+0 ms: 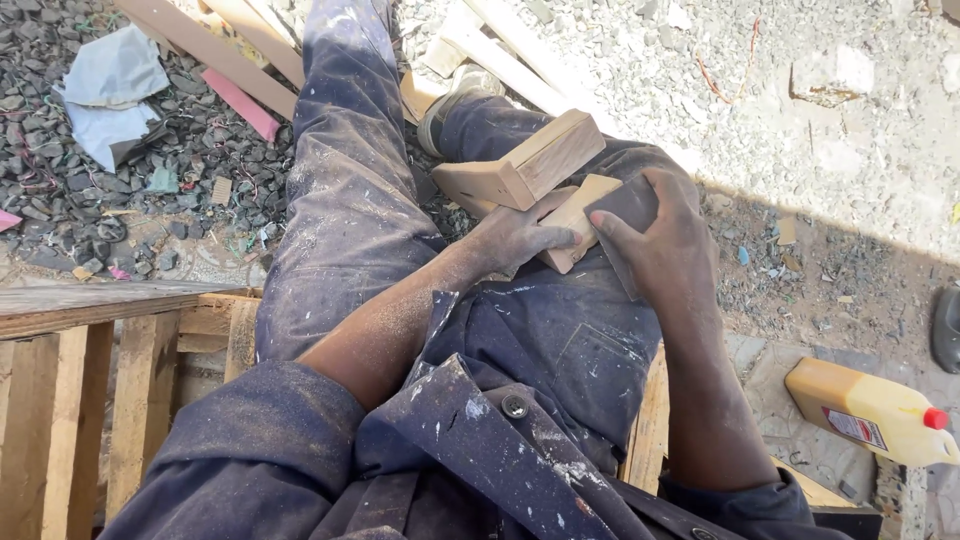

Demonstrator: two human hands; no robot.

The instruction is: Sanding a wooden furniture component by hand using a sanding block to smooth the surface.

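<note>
I sit in dusty dark blue overalls with a small wooden piece resting on my right thigh. It is made of pale blocks joined at an angle. My left hand grips its lower block from the left side. My right hand presses a dark sheet of sandpaper against the same block, fingers curled over it. Both forearms are coated in fine dust.
A wooden pallet is at my left. Loose timber strips lie on dark rubble ahead, beside crumpled grey cloth. A yellow plastic bottle with a red cap lies at the lower right on gravel.
</note>
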